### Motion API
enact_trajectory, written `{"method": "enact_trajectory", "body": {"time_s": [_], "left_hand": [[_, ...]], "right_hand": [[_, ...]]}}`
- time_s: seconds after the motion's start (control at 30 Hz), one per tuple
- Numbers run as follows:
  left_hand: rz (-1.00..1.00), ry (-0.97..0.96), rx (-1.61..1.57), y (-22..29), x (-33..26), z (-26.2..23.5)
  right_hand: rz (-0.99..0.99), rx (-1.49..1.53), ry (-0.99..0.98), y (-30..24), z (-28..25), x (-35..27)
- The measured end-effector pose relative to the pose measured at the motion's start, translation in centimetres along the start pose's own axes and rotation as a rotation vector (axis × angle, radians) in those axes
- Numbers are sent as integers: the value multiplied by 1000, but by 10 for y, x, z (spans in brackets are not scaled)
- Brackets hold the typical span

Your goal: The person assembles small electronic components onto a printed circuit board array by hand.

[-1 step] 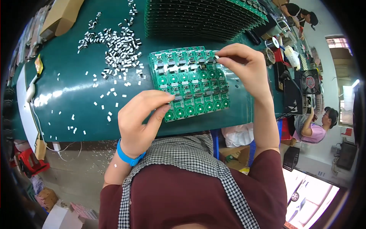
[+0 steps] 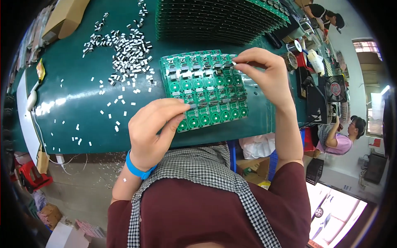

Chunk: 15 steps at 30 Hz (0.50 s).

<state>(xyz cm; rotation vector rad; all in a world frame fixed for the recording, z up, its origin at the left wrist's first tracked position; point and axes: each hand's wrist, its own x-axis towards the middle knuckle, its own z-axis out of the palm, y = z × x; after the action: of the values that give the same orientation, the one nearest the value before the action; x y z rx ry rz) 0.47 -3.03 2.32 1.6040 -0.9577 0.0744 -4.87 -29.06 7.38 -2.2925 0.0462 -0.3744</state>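
Note:
A green circuit board panel (image 2: 211, 94) lies flat on the table in front of me, with rows of round pads and small dark and silvery parts on it. At its left edge, my left hand (image 2: 155, 128) has a bent forefinger on the surface and the thumb by the rim, closed about that edge. My right hand (image 2: 264, 72) is over the upper right corner. Its thumb and forefinger pinch a small black-and-white component (image 2: 234, 63), mostly hidden by the fingertips, close to the top row of parts.
Many small black-and-white components (image 2: 130, 53) lie heaped and scattered on the green table (image 2: 136, 138) at left. A tall stack of circuit boards (image 2: 206, 20) stands behind the panel. A solder wire spool (image 2: 294, 46) and a fan (image 2: 335, 88) are at right. Two other people sit farther off.
My left fingertips reach very slightly farther over the panel's left edge. The right hand keeps its pinch, and the whole view has shifted a little.

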Motion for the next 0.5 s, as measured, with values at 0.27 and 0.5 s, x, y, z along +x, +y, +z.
{"method": "enact_trajectory", "body": {"time_s": [0.27, 0.5], "left_hand": [[41, -36, 144, -15, -4, 6], [50, -31, 134, -14, -4, 8]], "right_hand": [[-28, -209, 8, 5, 10, -12], [-154, -319, 84, 9, 17, -15]]}}
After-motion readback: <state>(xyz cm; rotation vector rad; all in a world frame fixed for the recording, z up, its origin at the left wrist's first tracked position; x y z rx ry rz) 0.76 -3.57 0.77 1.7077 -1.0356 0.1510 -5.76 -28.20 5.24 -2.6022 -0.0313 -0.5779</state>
